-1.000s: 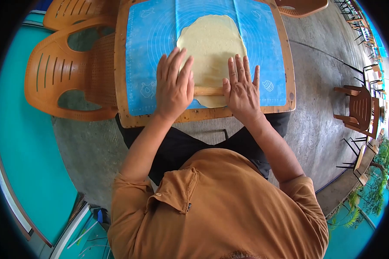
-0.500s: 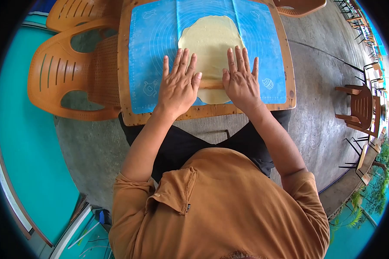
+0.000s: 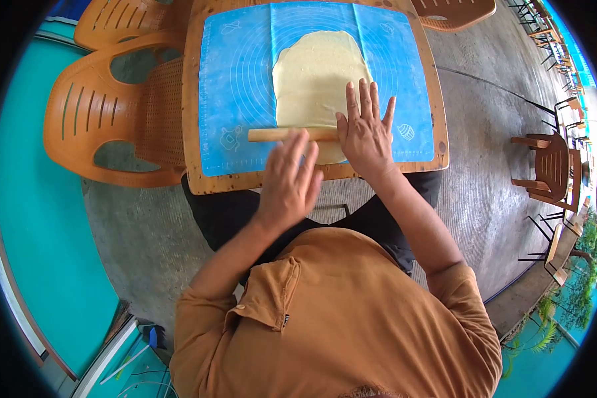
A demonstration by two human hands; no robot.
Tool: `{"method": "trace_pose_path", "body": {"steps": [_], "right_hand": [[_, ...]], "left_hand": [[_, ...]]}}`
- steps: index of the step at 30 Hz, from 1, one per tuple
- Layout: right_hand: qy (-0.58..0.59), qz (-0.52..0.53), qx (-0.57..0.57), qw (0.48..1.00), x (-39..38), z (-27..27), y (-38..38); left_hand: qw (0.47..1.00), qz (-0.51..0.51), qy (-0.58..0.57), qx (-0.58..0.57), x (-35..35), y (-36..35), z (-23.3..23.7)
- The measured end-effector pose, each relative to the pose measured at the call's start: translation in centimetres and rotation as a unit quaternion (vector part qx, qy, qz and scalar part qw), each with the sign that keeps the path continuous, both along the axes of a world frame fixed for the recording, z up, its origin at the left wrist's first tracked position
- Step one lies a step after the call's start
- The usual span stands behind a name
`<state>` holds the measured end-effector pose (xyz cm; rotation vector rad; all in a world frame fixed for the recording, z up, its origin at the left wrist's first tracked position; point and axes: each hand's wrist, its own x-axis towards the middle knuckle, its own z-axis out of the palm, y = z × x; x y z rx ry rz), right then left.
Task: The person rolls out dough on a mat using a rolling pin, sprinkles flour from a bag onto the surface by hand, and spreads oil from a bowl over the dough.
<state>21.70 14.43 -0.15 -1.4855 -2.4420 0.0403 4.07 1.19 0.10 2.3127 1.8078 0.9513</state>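
A flat sheet of pale dough (image 3: 322,76) lies on a blue baking mat (image 3: 235,73), its near end reaching the table's front edge. Across the near part of the dough rests a wooden rolling pin (image 3: 265,135). My right hand (image 3: 368,136) lies flat over the pin's right end with fingers stretched out; the palm hides that end. My left hand (image 3: 288,179) is off the pin's left part, nearer my body, slightly blurred. Its fingers are apart and nothing is in them; the fingertips overlap the pin in view.
The mat covers most of a wooden table (image 3: 440,119). Orange plastic chairs (image 3: 79,106) stand close on the left, and a brown chair (image 3: 451,12) at the far right corner. Farther right is another brown chair (image 3: 554,166) on the concrete floor (image 3: 477,132).
My left hand has lifted off the rolling pin and drawn back toward my body, uncovering the pin's left end. My right hand stays on the pin, having shifted slightly.
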Motion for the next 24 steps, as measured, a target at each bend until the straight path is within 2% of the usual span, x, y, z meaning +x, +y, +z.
{"method": "trace_pose_path", "body": {"steps": [2,5,6,11,24], "right_hand": [[0.024,0.023,0.003,0.999,-0.4,0.9,-0.7],[0.075,0.061,-0.031,0.995,-1.6,1.2,-2.4],[0.095,0.074,-0.040,0.992,-2.0,1.2,-2.7],[0.027,0.077,-0.054,0.995,-2.4,0.6,-3.1],[0.020,0.049,-0.010,0.999,-4.5,-0.7,4.2]], "left_hand": [[0.994,-0.078,0.023,-0.066,0.8,-2.4,-0.2],[0.990,-0.046,0.037,-0.130,1.7,-3.0,0.0],[0.990,-0.045,0.036,-0.129,1.7,-3.4,-0.3],[0.987,-0.035,0.073,-0.140,1.5,-4.1,-1.6],[0.990,-0.044,0.076,-0.113,1.1,-4.1,-1.9]]}}
